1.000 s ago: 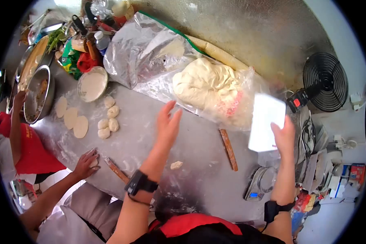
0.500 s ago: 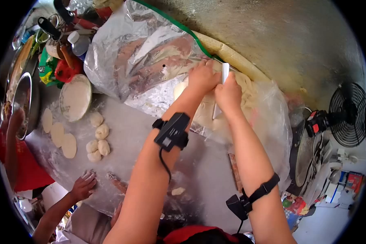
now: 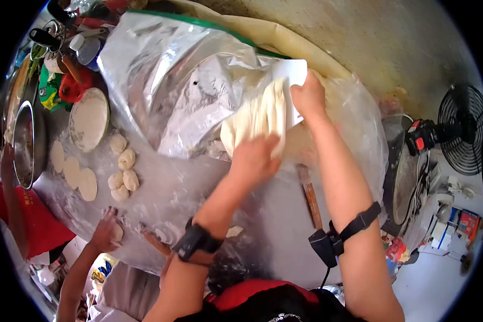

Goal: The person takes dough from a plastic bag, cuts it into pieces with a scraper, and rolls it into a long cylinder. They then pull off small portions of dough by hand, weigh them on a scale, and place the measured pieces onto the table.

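Note:
My right hand (image 3: 309, 96) is closed on a flat white dough scraper (image 3: 294, 73), held by its right edge and tilted against the dough. A large, soft, stretched mass of pale dough (image 3: 252, 121) lies left of the scraper. At the dough's near edge is my left hand (image 3: 255, 161), smeared by motion; whether its fingers grip the dough cannot be made out. Clear plastic sheeting (image 3: 161, 70) with a green edge lies folded back left of the dough and partly hides it.
Several dough balls (image 3: 126, 159) and flat dough rounds (image 3: 72, 172) lie on the floured table (image 3: 268, 214). A floured bowl (image 3: 89, 119) and a metal bowl (image 3: 29, 145) stand left. A co-worker's hand (image 3: 104, 231) rests nearby. A wooden-handled tool (image 3: 311, 204) lies right; beyond is a fan (image 3: 463, 129).
My left hand has moved back towards me from the plastic's edge. The scraper has turned its flat side into view. The plastic is pulled left, baring stretched dough.

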### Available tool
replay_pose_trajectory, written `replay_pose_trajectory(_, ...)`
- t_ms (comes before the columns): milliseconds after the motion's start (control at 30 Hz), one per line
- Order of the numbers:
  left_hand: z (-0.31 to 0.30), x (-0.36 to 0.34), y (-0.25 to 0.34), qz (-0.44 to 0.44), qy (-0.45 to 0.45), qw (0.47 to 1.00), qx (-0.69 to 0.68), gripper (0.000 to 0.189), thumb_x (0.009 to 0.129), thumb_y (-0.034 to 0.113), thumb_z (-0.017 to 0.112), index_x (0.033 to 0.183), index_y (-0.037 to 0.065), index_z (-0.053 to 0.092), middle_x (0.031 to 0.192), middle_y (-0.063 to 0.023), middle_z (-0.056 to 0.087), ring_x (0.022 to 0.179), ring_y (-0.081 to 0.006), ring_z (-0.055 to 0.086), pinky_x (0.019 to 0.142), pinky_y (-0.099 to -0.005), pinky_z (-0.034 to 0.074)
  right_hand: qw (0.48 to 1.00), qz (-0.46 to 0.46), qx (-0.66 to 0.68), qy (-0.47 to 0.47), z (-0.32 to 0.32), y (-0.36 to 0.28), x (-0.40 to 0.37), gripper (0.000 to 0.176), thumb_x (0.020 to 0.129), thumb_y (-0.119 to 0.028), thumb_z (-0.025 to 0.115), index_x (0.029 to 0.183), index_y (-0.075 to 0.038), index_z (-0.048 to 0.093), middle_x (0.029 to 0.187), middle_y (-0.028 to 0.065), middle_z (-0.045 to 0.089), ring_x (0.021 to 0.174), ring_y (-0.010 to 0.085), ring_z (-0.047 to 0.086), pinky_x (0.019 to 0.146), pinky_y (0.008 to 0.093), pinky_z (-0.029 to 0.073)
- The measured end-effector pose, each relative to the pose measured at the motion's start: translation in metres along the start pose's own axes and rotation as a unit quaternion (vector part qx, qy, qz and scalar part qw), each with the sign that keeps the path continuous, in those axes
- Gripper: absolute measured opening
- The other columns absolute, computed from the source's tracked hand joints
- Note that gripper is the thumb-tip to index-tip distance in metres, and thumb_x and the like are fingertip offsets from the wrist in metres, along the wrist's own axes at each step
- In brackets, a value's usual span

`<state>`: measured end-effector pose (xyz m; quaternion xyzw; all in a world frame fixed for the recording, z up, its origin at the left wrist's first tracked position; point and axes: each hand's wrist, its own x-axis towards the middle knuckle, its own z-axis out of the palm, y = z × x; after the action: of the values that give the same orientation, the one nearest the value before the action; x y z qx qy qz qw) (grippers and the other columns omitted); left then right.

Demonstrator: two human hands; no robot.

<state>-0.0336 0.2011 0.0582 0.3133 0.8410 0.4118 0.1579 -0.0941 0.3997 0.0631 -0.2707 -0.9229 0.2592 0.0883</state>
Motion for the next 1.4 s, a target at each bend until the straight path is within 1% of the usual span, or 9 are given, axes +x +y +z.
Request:
replay_pose_trajectory(233, 0.007, -0.119, 0.012, 0.048, -0.117, 0.992, -0.030, 0.042, 0.065, 0.015, 0.065, 0.106, 0.011, 0.055, 0.094, -0.0105, 0.059, 0.084, -0.0324, 0.058, 0.070, -0.0458, 0.044, 0.996, -0.012, 0.081, 0.017, 0.009, 0.021, -0.004, 0.028, 0.073, -0.013, 0.056, 0.096, 0.003, 0.055, 0.094, 0.0247, 0.063, 0.091, 0.0402, 0.061, 0.083, 0.0447, 0.047)
replay_pose_trajectory(400, -0.007, -0.068, 0.006, 0.023, 0.238, 0.968, 0.073, 0.043, 0.071, 0.015, 0.065, 0.113, 0.004, 0.058, 0.126, -0.0142, 0.051, 0.113, -0.0334, 0.047, 0.094, -0.0466, 0.034, 0.983, 0.051, 0.174, -0.024, -0.017, -0.004, -0.023, 0.027, 0.074, -0.013, 0.056, 0.095, 0.002, 0.055, 0.091, 0.0241, 0.063, 0.083, 0.0399, 0.062, 0.078, 0.0448, 0.049)
replay_pose_trajectory(633, -0.021, -0.002, -0.046, -0.047, 0.357, 0.921, 0.148, 0.046, 0.077, 0.011, 0.061, 0.121, 0.004, 0.054, 0.130, -0.0184, 0.048, 0.122, -0.0353, 0.042, 0.101, -0.0442, 0.032, 0.995, -0.024, 0.093, -0.004, -0.076, -0.006, -0.104, 0.027, 0.077, -0.015, 0.057, 0.099, 0.000, 0.053, 0.090, 0.0231, 0.063, 0.081, 0.0416, 0.061, 0.075, 0.0458, 0.048)
replay_pose_trajectory(733, -0.009, -0.003, 0.001, 0.050, 0.300, 0.952, 0.035, 0.053, 0.071, 0.018, 0.068, 0.122, 0.009, 0.055, 0.134, -0.0167, 0.044, 0.124, -0.0371, 0.039, 0.100, -0.0521, 0.029, 0.996, -0.005, 0.007, -0.090, -0.056, 0.009, -0.139, 0.033, 0.078, -0.013, 0.055, 0.108, -0.001, 0.048, 0.089, 0.0251, 0.063, 0.084, 0.0433, 0.060, 0.075, 0.0493, 0.047)
replay_pose_trajectory(833, 0.006, -0.008, 0.008, 0.046, 0.092, 0.966, 0.237, 0.068, 0.059, 0.027, 0.077, 0.123, 0.017, 0.055, 0.141, -0.0142, 0.037, 0.127, -0.0383, 0.034, 0.097, -0.0597, 0.027, 0.995, 0.026, -0.025, -0.089, -0.030, 0.009, -0.143, 0.035, 0.078, -0.013, 0.054, 0.110, 0.000, 0.045, 0.087, 0.0268, 0.062, 0.083, 0.0441, 0.060, 0.074, 0.0512, 0.047)
replay_pose_trajectory(967, 0.005, -0.007, 0.004, -0.004, 0.086, 0.966, 0.246, 0.066, 0.051, 0.029, 0.081, 0.112, 0.022, 0.059, 0.134, -0.0097, 0.043, 0.121, -0.0348, 0.041, 0.094, -0.0584, 0.030, 0.995, 0.029, -0.043, -0.086, -0.027, 0.015, -0.126, 0.032, 0.077, -0.013, 0.055, 0.105, 0.002, 0.046, 0.084, 0.0278, 0.062, 0.081, 0.0449, 0.060, 0.072, 0.0522, 0.047)
replay_pose_trajectory(1067, 0.009, -0.008, -0.003, -0.045, 0.085, 0.977, 0.190, 0.047, 0.054, 0.020, 0.080, 0.097, 0.016, 0.061, 0.114, -0.0061, 0.057, 0.102, -0.0307, 0.055, 0.086, -0.0480, 0.041, 0.997, 0.027, -0.037, -0.063, -0.024, 0.024, -0.120, 0.031, 0.076, -0.012, 0.054, 0.103, 0.002, 0.047, 0.084, 0.0285, 0.062, 0.081, 0.0451, 0.060, 0.072, 0.0519, 0.047)
replay_pose_trajectory(1167, -0.005, -0.038, -0.043, -0.057, 0.302, 0.948, -0.084, 0.028, 0.063, 0.002, 0.071, 0.089, 0.006, 0.059, 0.085, -0.0077, 0.060, 0.078, -0.0218, 0.060, 0.073, -0.0333, 0.049, 0.998, 0.017, -0.017, -0.063, -0.025, 0.032, -0.110, 0.031, 0.074, -0.012, 0.054, 0.101, 0.002, 0.049, 0.085, 0.0283, 0.062, 0.082, 0.0447, 0.060, 0.073, 0.0507, 0.047)
replay_pose_trajectory(1400, -0.026, -0.097, -0.085, -0.196, 0.478, 0.684, -0.515, 0.033, 0.073, -0.003, 0.059, 0.103, 0.006, 0.050, 0.096, -0.0076, 0.058, 0.088, -0.0185, 0.058, 0.078, -0.0310, 0.050, 0.996, 0.030, 0.047, -0.068, -0.019, 0.043, -0.110, 0.033, 0.073, -0.014, 0.055, 0.101, 0.002, 0.050, 0.089, 0.0270, 0.062, 0.084, 0.0440, 0.060, 0.075, 0.0488, 0.047)
